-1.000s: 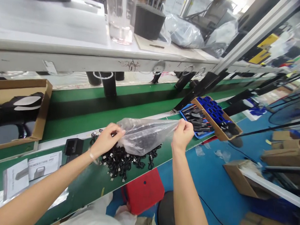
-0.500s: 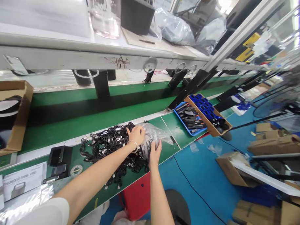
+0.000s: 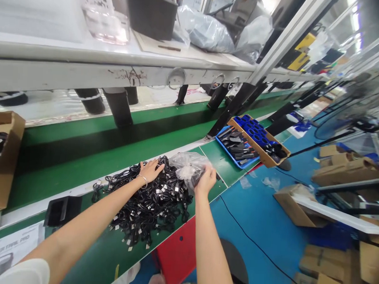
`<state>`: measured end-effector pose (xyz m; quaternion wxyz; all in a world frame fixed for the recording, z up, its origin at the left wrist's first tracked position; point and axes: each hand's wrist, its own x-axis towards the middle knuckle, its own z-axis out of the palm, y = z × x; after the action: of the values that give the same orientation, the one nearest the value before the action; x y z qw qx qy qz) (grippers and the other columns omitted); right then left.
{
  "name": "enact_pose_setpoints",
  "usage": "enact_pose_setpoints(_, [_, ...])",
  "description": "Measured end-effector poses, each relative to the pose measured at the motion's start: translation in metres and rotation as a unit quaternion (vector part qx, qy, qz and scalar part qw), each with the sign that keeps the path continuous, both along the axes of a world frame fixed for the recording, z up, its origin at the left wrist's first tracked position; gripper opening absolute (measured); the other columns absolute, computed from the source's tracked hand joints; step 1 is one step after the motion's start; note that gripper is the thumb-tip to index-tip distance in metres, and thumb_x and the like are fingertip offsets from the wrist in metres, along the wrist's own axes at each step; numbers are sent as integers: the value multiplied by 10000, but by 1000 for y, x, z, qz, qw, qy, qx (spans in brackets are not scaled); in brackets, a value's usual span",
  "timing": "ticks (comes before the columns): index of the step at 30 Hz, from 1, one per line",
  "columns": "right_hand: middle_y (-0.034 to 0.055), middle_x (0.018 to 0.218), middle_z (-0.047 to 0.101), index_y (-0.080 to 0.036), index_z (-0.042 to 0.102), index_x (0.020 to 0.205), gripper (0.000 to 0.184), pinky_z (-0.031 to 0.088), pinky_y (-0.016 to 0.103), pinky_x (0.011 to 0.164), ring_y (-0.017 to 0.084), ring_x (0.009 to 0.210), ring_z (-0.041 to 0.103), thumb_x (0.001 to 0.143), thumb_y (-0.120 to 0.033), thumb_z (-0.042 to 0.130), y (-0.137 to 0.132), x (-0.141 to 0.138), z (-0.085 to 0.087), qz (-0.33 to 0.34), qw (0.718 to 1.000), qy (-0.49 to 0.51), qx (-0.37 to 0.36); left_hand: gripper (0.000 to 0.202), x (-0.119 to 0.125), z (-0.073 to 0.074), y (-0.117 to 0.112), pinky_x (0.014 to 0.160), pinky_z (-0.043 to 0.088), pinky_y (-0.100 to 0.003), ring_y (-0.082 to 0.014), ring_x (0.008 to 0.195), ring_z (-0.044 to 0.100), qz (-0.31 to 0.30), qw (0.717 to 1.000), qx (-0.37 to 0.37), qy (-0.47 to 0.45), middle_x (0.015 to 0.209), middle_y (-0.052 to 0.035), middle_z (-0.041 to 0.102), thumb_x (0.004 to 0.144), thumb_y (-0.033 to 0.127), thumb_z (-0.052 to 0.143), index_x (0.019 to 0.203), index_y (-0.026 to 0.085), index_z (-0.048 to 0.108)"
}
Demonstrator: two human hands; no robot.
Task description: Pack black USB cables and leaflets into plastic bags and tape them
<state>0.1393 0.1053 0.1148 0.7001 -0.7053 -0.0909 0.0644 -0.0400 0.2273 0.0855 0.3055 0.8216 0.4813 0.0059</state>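
Note:
A heap of black USB cables [image 3: 153,203] with small metal plugs lies on the green bench. My left hand [image 3: 150,169] rests on the heap's far side, its fingers spread and touching the cables. To its right, my right hand [image 3: 206,180] is closed around the near right side of a crumpled clear plastic bag [image 3: 190,165]. Something dark shows through the film by my right fingers; I cannot make out what it is. The bag lies against the right edge of the heap.
A blue tray [image 3: 237,148] of dark parts and a cardboard box [image 3: 261,140] with blue pieces stand to the right. At left are a black holder [image 3: 62,210], a printed sheet [image 3: 14,247] and another cardboard box [image 3: 5,160]. A white shelf [image 3: 118,56] runs above.
My left hand has left the bag and moved left onto the cables, fingers spreading. My right hand has shifted right with the bag, which is now more bunched up.

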Motion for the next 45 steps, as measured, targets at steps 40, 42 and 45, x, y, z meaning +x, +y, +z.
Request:
enact_pose_setpoints(40, [105, 1350, 315, -167, 282, 1310, 538, 236, 369, 1028, 167, 1247, 293, 868, -473, 286, -79, 22, -14, 42, 980, -88, -174, 374, 133, 47, 18, 975, 345, -258, -175, 1078, 503, -63, 957, 23, -283, 1153, -68, 559, 779, 277, 463, 1101, 91, 511])
enact_pose_setpoints(42, [203, 1365, 252, -73, 249, 1328, 651, 193, 492, 1014, 260, 1280, 221, 851, -516, 254, -114, -23, -59, 41, 973, -30, -224, 408, 106, 39, 26, 1002, 311, -256, -161, 1101, 478, -13, 959, 33, -280, 1186, -81, 536, 778, 245, 466, 1144, 63, 470])
enact_pose_setpoints(45, [160, 1413, 173, -90, 225, 1359, 669, 91, 521, 1029, 266, 1326, 45, 840, -506, 303, -118, -70, -102, 70, 966, -18, -249, 413, 64, 28, 40, 1003, 313, -317, -148, 1104, 465, 55, 964, 46, -255, 1220, -99, 502, 846, 262, 409, 1208, 63, 405])
